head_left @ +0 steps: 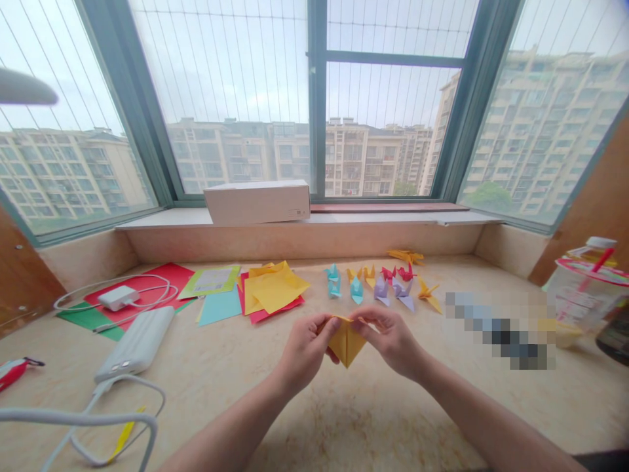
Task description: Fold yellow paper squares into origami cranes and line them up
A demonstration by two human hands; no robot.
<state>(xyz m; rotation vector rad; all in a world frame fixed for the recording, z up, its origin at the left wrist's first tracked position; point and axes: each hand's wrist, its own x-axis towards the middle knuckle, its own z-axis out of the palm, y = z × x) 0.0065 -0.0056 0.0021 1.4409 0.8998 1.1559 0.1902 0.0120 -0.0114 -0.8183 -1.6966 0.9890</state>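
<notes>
Both my hands hold a partly folded orange-yellow paper [346, 342] just above the marble counter [314, 406]. My left hand [305, 351] pinches its left upper edge, fingers closed. My right hand [393, 337] pinches the right upper edge, fingers closed too. The paper's point hangs down between them. Behind my hands stands a row of several finished paper cranes [378, 283] in blue, yellow, red, purple and orange.
A stack of coloured sheets [268, 292] lies at centre left, with red and green sheets further left. A white power bank [135, 344], charger [118, 297] and cables sit at the left. A white box [256, 202] rests on the sill. A plastic cup [580, 288] stands right.
</notes>
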